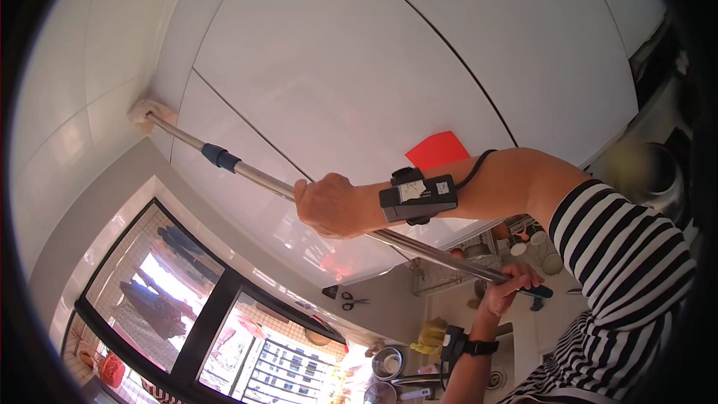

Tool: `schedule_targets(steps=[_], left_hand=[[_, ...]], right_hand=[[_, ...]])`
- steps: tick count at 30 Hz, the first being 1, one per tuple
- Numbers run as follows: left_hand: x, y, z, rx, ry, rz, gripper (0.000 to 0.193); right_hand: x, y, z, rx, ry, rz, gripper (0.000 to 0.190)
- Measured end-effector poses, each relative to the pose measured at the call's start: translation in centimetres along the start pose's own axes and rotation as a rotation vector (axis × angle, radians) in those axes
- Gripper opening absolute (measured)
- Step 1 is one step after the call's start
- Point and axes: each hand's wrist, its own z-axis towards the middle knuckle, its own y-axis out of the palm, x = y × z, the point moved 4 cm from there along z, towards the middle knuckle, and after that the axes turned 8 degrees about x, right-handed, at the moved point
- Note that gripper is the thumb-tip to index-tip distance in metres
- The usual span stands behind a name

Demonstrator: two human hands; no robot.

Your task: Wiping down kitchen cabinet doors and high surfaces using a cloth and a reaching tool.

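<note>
A telescopic metal pole [263, 179] with a dark blue collar [220, 157] runs slantwise across the view. My right hand [330, 206] is wrapped around its middle, in front of white glossy cabinet doors [359, 67]. Further down, my left hand [511, 292] grips the pole close to its dark blue end handle [538, 291]. At the far end, a pale, soft-looking pad [150, 114] rests against the corner where the light panels [84, 67] meet the cabinet. Both wrists carry strapped black devices.
Red paper [437, 150] hangs on a cabinet door behind my right forearm. A black-framed window [202, 325] fills the lower left, with clothes beyond it. Scissors [354, 301] hang on the wall. A dish rack [443, 278], metal bowl [387, 363], yellow gloves [431, 336] and sink [496, 379] lie below.
</note>
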Motion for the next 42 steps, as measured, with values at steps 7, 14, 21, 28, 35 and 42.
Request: schedule_targets(steps=[7, 14, 21, 28, 35, 42], left_hand=[[0.8, 2.5, 3.2, -0.114, 0.006, 0.105, 0.017], [-2.1, 3.8, 4.7, -0.079, -0.030, 0.256, 0.017], [-5.5, 3.0, 4.4, -0.107, -0.131, 0.313, 0.013], [-9.2, -1.1, 1.9, 0.086, -0.167, 0.388, 0.011], [-8.0, -3.4, -1.5, 0.727, 0.095, 0.717, 0.026], [-10.1, -4.7, -1.6, 0.460, -0.016, 0.447, 0.021]], right_hand=[[1.4, -3.2, 0.8, -0.076, -0.136, -0.158, 0.029], [2.6, -6.9, -2.6, -0.068, -0.123, -0.121, 0.027], [3.8, -9.1, -7.0, 0.021, -0.133, -0.245, 0.027], [5.5, -7.9, -9.9, -0.002, 0.329, 0.283, 0.022], [6.7, -5.8, -12.6, 0.175, 0.513, 0.564, 0.024], [4.3, -5.9, -12.0, 0.008, 0.423, 0.305, 0.025]])
